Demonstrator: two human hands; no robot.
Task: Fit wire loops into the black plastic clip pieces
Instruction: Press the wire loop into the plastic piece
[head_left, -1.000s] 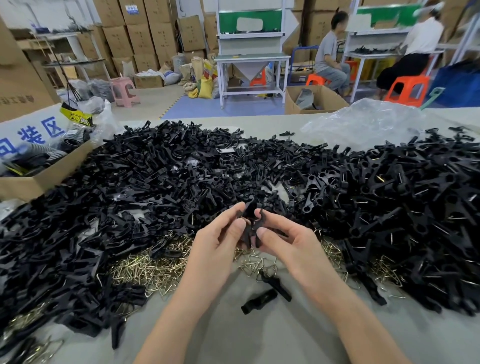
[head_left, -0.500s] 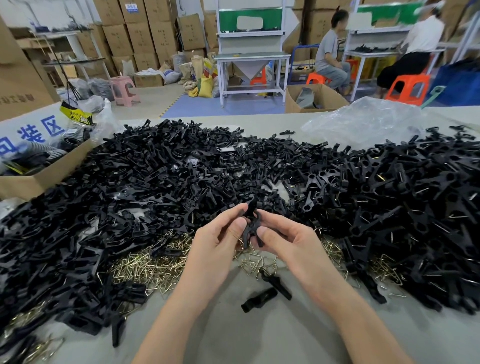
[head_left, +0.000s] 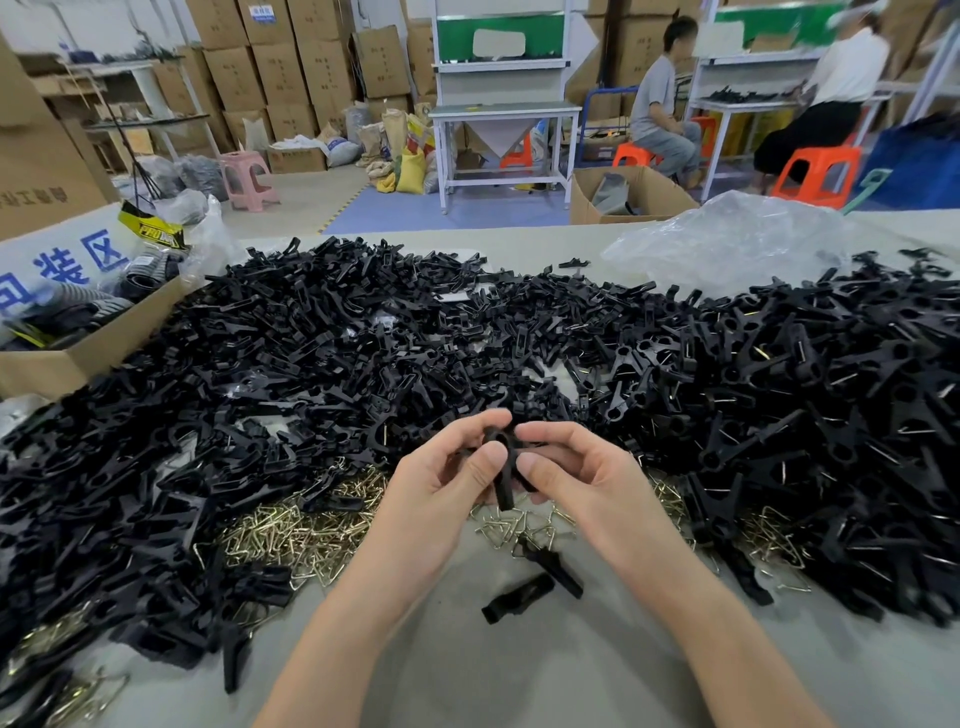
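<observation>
Your left hand (head_left: 441, 483) and right hand (head_left: 584, 483) meet above the near centre of the table (head_left: 519, 675), and both pinch one black clip piece (head_left: 503, 486) between thumb and curled fingers. The thumbs lie on its near face, side by side, and its lower leg points down between them. Whether a wire loop is seated in this piece cannot be told. Directly below your hands, wire loops (head_left: 291, 535) lie in a brass-coloured heap on the table, partly under the large pile of black clip pieces (head_left: 311, 364) that spans the table from left to right. Two loose clip pieces (head_left: 517, 597) lie on the bare surface between your forearms. A cardboard box (head_left: 78, 358) stands at the far left, and a clear plastic bag (head_left: 727, 239) lies at the far right.
</observation>
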